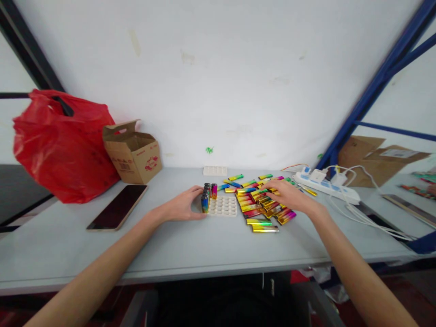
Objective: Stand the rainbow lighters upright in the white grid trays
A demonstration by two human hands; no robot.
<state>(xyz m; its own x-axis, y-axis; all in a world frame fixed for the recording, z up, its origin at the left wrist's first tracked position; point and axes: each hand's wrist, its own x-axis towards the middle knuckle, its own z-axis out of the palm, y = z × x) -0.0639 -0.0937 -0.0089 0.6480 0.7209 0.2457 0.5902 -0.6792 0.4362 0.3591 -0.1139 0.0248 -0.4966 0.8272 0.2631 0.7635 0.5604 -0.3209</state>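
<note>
My left hand (185, 204) curves around the left end of a white tray (223, 206) with rows of round holes, thumb at the front corner and fingers behind. Several shiny lighters (205, 202) stand upright in the tray's left column, close to those fingers. One pink and orange lighter (214, 190) stands at the back of the column beside it. My right hand (288, 195) reaches over a pile of metallic, multicoloured lighters (252, 206) lying on their sides. Its fingers are apart and touch the pile; the undersides of the fingertips are hidden.
A second white tray (215, 170) is by the wall. On the left are a phone (117, 208), an open cardboard box (134, 154) and a red plastic bag (64, 150). A power strip (327, 187) with white cables lies at the right, near a blue metal frame (378, 81).
</note>
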